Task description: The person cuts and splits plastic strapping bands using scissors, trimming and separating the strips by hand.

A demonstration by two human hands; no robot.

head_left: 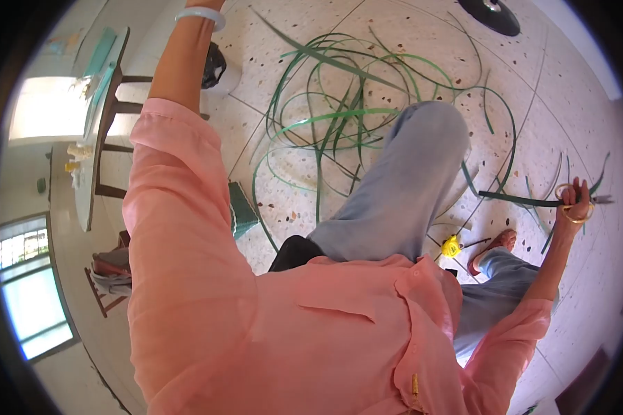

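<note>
— What have you got there?
— My right hand [573, 202], out at three o'clock, has its fingers [584, 189] closed around steel-bladed scissors with gold-coloured ring handles [605, 200]. The blades point outward, away from my body.
— And that piece beside the handles?
— A flat, dark-green, plastic-looking strip [519, 200], which runs from nearer the middle right up to my hand. Whether I'm pinching it too, I can't tell.
— Your other hand?
— My left arm [173, 76] reaches toward eleven o'clock, with a smooth white bangle [202, 12] at the wrist. The hand runs out of view, so I can't tell how those fingers stand.
— What's around you?
— Near four o'clock, a small, bright-yellow case like a tape measure [451, 246] lies on the pale speckled tile floor [291, 214], close to my sandalled foot [502, 242]. At twelve, a loose tangle of long green strips [356, 112] spreads beyond my bent knee in pale-blue denim [432, 135].
— Farther out?
— A pale-topped, dark-legged desk [83, 200] between nine and ten, and a bright, dark-framed window [45, 297] between eight and nine.
</note>
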